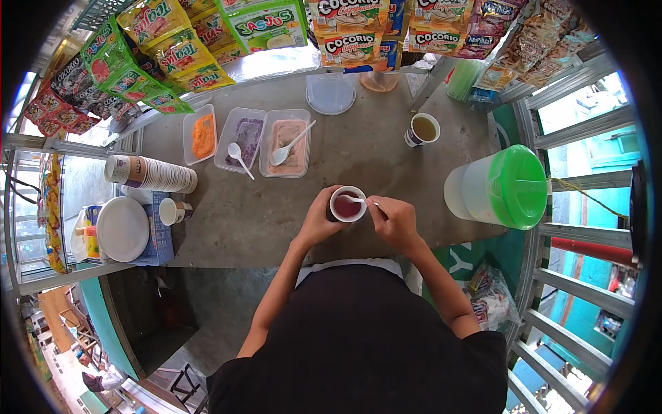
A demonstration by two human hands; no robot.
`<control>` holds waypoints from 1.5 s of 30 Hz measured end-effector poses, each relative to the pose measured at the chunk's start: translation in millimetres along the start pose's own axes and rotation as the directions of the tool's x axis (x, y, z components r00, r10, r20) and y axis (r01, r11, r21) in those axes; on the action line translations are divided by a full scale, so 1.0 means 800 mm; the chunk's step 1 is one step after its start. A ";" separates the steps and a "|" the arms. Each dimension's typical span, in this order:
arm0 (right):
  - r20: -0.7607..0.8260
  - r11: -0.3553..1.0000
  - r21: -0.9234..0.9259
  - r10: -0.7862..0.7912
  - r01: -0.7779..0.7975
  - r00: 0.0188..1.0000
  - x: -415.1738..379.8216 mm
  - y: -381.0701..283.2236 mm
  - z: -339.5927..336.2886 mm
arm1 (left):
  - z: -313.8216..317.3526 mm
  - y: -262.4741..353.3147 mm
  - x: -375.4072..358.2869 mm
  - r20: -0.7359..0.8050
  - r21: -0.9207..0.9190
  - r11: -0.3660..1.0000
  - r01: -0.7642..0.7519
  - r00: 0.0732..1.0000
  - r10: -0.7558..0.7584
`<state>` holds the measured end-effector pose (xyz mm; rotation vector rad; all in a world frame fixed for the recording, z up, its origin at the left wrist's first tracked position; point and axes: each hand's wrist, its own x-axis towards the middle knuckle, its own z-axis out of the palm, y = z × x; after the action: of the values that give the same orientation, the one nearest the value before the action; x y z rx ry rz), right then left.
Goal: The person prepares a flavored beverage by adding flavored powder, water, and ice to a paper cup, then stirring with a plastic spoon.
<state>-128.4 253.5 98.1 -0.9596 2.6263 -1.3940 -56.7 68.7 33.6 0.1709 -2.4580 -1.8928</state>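
Note:
A paper cup (343,213) with dark red liquid stands near the front of the counter. My left hand (320,219) is wrapped round its left side. In the fingers of my right hand (394,221) is the handle of a white plastic spoon (358,200), whose lower end dips into the red liquid, so its bowl is hidden. Further back on the right stands another paper cup (423,130) of yellowish-brown liquid. Behind my hands, a tub of pink powder (293,162) and a tub of purple powder (234,163) each have a white spoon in them.
An orange-powder tub (203,136) lies at the back left, near a sideways stack of paper cups (155,174). On the right is a large container with a green lid (516,186). Drink sachets (269,27) hang along the back above the counter (227,228).

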 end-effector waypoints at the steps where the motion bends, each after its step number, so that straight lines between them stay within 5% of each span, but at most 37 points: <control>1: -0.038 0.999 -0.006 -0.039 0.039 0.998 0.000 0.002 0.001 | 0.001 0.000 0.000 -0.003 0.001 1.000 -0.002 1.000 0.002; 7: 0.089 0.998 -0.021 0.061 -0.060 0.994 -0.004 0.002 -0.002 | 0.002 0.002 0.001 -0.010 -0.022 0.999 0.032 0.999 -0.032; 10: -0.024 0.999 -0.018 -0.035 0.034 0.999 -0.001 0.005 0.003 | 0.001 -0.002 0.001 -0.005 -0.002 1.000 0.011 1.000 -0.011; 13: 0.084 0.998 -0.060 0.007 -0.002 0.996 -0.003 0.005 -0.003 | 0.001 0.000 0.000 -0.002 -0.002 1.000 0.020 1.000 -0.020; 26: 0.042 1.000 -0.005 -0.002 0.002 0.999 -0.004 0.007 0.001 | 0.001 0.001 0.000 -0.002 -0.048 0.998 0.036 0.999 -0.037; 29: -0.024 0.996 -0.021 -0.083 0.083 0.996 -0.003 0.008 0.002 | 0.001 0.004 0.001 -0.008 -0.006 1.000 0.008 1.000 -0.008; 40: 0.243 0.948 -0.080 -0.281 0.308 0.928 -0.014 -0.001 -0.002 | 0.001 -0.002 0.000 -0.001 -0.018 1.000 0.019 1.000 -0.019; 45: 0.247 0.908 -0.173 -0.335 0.382 0.909 -0.016 0.004 0.003 | 0.001 -0.004 0.000 0.006 -0.019 1.000 0.005 1.000 -0.005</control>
<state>-118.9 259.6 91.2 -1.5952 2.5653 -0.9861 -56.7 68.7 30.0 0.1713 -2.4452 -1.9205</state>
